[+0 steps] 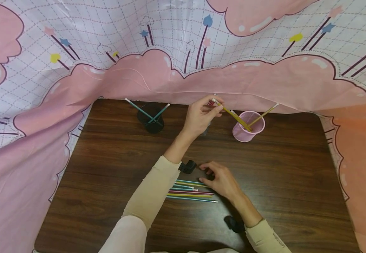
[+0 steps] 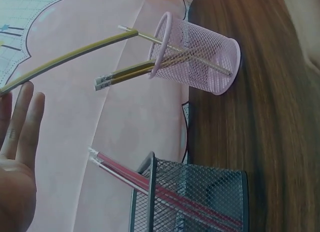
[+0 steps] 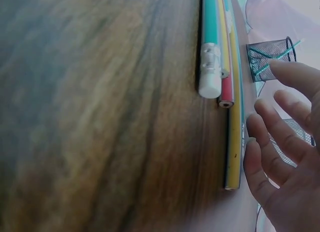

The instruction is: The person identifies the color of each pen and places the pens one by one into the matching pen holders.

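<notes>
Upper centre, the left hand (image 1: 199,115) pinches 1 yellow pencil (image 1: 226,110) near its eraser, presumably leaving the far end free toward the pink cup (image 1: 242,136); lower centre, the right hand (image 1: 221,180), fingers loosely bent, holds nothing.

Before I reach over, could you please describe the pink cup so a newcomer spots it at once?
Along the far edge of the wooden table, look right of centre. The round mesh cup there holds yellow pencils; its pink colour sets it apart from the black cup and grey holder.

Bare hands (image 1: 198,116) (image 1: 221,181). Beige sleeves (image 1: 152,188) (image 1: 265,235); whitish upper sleeve (image 1: 126,233) at 7 o'clock. Black wrist cameras (image 1: 189,167) (image 1: 234,224).
</notes>
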